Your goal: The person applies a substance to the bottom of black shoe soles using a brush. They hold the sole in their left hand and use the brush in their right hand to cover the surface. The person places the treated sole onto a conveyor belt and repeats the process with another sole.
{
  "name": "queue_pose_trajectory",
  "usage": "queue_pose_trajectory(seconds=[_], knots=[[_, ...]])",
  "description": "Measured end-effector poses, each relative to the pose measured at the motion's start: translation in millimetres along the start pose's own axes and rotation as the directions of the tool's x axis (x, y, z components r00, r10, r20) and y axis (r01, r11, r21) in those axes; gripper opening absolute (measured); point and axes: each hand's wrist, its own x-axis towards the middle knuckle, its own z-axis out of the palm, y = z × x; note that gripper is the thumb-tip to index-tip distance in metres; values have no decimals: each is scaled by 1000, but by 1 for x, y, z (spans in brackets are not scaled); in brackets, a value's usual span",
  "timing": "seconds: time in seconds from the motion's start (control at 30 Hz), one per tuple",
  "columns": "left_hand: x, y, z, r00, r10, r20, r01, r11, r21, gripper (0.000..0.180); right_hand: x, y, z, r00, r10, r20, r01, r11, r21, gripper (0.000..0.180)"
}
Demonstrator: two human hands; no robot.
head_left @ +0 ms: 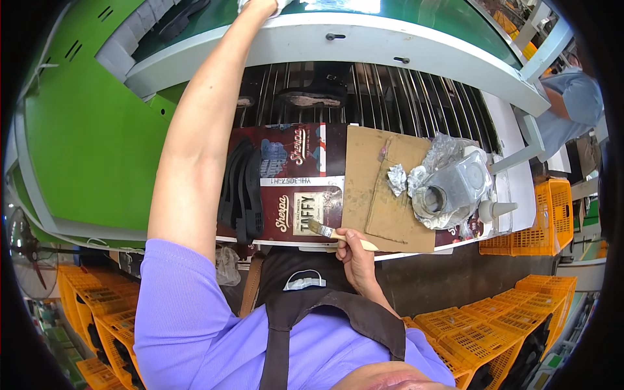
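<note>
My right hand (359,261) is closed around the pale handle of a paintbrush (323,229), whose bristles hover or rest over a dark red printed cardboard sheet (335,149). My left arm stretches far forward across a white rail. At the top edge my left hand (265,5), in a white glove, is over a green conveyor belt (416,14); its fingers are cut off by the frame. Several black shoe soles (242,188) lie stacked left of the brush. To its right, a clear plastic container (448,188) with a round opening sits wrapped in crumpled film.
Brown cardboard (364,175) lies under crumpled foil (398,179) and a white nozzle bottle (499,209). Beyond it, black shoes (318,91) rest on metal rollers (396,97). A green machine panel (84,149) stands left. Orange crates (487,325) line both sides. Another person (575,97) is at right.
</note>
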Motion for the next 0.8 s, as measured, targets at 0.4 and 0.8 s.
queue_pose_trajectory(seconds=[0.4, 0.8], knots=[[33, -39, 33, 933, 359, -6, -358, 927, -109, 87, 4, 2, 3, 1000, 27, 1, -27, 999, -36, 23], [51, -35, 41, 969, 216, 122, -202, 972, -118, 111, -3, 6, 7, 999, -23, -38, 20, 996, -83, 23]])
